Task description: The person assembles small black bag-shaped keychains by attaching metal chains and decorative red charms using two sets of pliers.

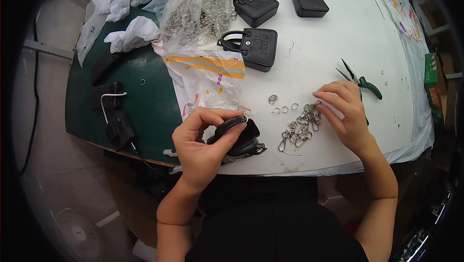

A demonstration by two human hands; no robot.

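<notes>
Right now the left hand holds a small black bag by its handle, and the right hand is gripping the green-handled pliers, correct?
Not quite. The left hand does hold the small black bag by its handle, but the right hand rests its fingers on the pile of metal clasps. The green-handled pliers lie untouched on the table beyond it, as the head view shows.

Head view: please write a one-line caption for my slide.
Left hand holds a small black bag; right hand touches a pile of metal clasps.

Craft workshop, pliers, metal clasps, worktable
</notes>
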